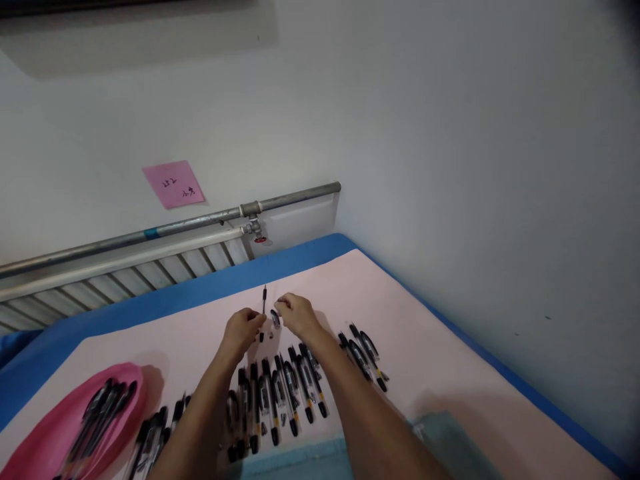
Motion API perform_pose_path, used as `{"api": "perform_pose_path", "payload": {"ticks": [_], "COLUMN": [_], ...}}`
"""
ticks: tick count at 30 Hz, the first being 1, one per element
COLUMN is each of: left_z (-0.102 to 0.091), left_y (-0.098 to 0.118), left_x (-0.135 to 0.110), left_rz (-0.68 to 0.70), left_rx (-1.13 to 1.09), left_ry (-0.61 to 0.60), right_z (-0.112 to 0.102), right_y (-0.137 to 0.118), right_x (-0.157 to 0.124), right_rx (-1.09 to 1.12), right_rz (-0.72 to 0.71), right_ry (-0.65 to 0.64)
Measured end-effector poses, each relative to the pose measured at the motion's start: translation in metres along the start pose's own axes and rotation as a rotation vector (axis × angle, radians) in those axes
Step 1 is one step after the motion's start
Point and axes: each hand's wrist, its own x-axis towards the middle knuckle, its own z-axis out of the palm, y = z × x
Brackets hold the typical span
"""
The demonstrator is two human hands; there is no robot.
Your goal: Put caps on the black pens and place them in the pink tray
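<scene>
Pale walls [460, 167] met behind the worktop; a radiator [160, 270] and a pipe [210, 219] ran past its far edge. Worktop: pink sheet [320, 283] over a blue cover [320, 249], the blue showing as a border along the far and right edges.

One pen [265, 295] stood near-upright in the left hand [247, 327], toward the far edge, bare tip up. Fingers were pinched on it low down, presumably so that the tip stayed free. The right hand [294, 313] was just beside it, thumb and fingertips narrow; whether they gripped anything I could not tell. A dark cap [275, 319] showed just below those fingertips, held or lying: unclear.

Row of pens [254, 403] lay side by side toward the near edge, probably for easy reach; a smaller group [367, 358] lay nearer the right edge. At the near left corner, a pink tray [136, 375] held more pens, its raised rim likely stopping them from rolling.

Room for moving: ahead toward the far right corner, and along the right edge, where the wall limited reach.
</scene>
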Motion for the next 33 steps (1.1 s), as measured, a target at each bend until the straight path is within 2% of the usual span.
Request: {"api": "perform_pose_path", "payload": {"ticks": [4, 8, 13, 19, 26, 33], "left_z": [-0.003, -0.005, -0.013, -0.012, -0.004, -0.005], "left_y": [0.004, 0.005, -0.011, -0.03, -0.031, -0.032], "left_x": [-0.018, -0.024, -0.023, -0.021, -0.023, -0.024], "left_rz": [0.105, 0.155, 0.023, -0.016, -0.025, 0.009], "left_rx": [-0.056, -0.171, -0.379, -0.401, -0.41, -0.401], "left_ry": [-0.077, -0.089, -0.004, 0.008, -0.022, -0.009], "right_z": [0.009, 0.005, -0.007, -0.009, -0.01, -0.008], "right_y": [-0.007, -0.007, 0.004, 0.013, 0.012, 0.011], "right_x": [-0.005, -0.004, 0.004, 0.007, 0.006, 0.006], "right_rx": [0.101, 0.176, 0.239, 0.268, 0.281, 0.287], "right_rz": [0.021, 0.059, 0.14, 0.156, 0.144, 0.119], "right_ry": [-0.127, -0.137, -0.062, -0.024, -0.018, -0.053]}}
